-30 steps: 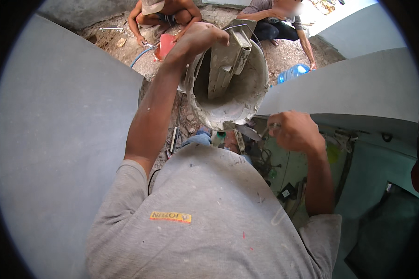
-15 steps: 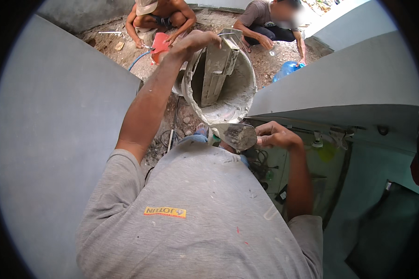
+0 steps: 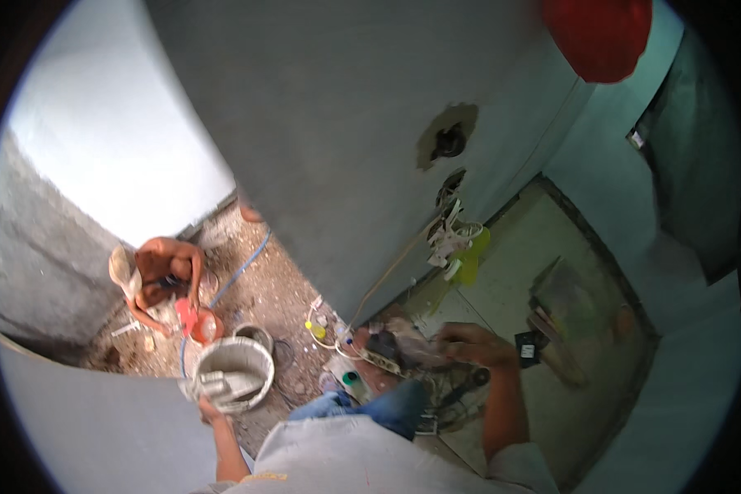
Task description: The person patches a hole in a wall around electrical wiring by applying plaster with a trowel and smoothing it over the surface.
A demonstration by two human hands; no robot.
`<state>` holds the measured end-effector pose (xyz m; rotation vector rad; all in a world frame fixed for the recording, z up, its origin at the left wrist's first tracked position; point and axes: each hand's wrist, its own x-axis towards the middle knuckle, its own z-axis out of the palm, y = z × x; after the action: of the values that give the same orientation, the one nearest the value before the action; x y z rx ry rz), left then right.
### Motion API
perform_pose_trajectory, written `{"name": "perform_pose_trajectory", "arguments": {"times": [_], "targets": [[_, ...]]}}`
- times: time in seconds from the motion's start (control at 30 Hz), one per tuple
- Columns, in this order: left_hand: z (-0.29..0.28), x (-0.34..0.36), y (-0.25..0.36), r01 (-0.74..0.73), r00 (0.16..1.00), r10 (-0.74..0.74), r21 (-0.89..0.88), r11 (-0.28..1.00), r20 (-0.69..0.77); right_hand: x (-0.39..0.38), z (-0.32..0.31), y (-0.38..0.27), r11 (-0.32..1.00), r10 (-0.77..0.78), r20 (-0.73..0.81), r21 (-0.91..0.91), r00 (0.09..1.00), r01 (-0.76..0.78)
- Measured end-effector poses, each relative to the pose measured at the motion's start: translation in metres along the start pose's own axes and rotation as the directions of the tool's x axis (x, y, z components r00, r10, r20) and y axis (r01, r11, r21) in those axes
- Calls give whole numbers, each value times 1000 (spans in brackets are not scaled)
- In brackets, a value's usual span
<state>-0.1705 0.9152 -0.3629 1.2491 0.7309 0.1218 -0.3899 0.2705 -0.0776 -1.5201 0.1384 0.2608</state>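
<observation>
My left hand (image 3: pixel 210 409) is closed at the near rim of a mortar-smeared bucket (image 3: pixel 265 372). A long grey plaster-coated tool (image 3: pixel 214 387) leans inside the bucket, its outer end by that hand; whether my fingers also hold it, I cannot tell. To the right, my right hand (image 3: pixel 479 346) is closed on a trowel (image 3: pixel 418 350), whose blade points left and is smeared by motion. Its handle is hidden in the fingers.
Beyond the bucket a person (image 3: pixel 166 267) squats beside an orange-red pail (image 3: pixel 207 328). A blue hose (image 3: pixel 243 267) crosses the rough ground. A grey wall (image 3: pixel 329 140) carries hanging white fittings (image 3: pixel 451 239). Cables and a power strip (image 3: pixel 379 360) lie by my legs, near floor tiles (image 3: pixel 510 280).
My view has swung right, so the bucket and left hand now appear lower left. The right hand with the trowel has moved away from the bucket. The second person is mostly out of view.
</observation>
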Motion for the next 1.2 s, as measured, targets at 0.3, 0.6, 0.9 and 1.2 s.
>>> {"name": "perform_pose_trajectory", "arguments": {"times": [0.3, 0.6, 0.9, 1.2], "targets": [[-60, -81, -38, 101, 927, -146, -145, 984, -346, -2, -165, -27, 665, -498, -260, -727, 827, 171], [-107, -154, -50, 136, 908, -154, -72, 988, -391, 115, -217, -51, 60, -921, -8, -991, 388, 122], [-134, -167, -58, 204, 885, -247, -150, 967, -395, 134, -232, -67, -23, -960, 52, -994, 274, 108], [-132, -158, -51, 189, 882, -230, -139, 972, -412, 144, -236, -75, -37, -966, 70, -990, 249, 137]]}}
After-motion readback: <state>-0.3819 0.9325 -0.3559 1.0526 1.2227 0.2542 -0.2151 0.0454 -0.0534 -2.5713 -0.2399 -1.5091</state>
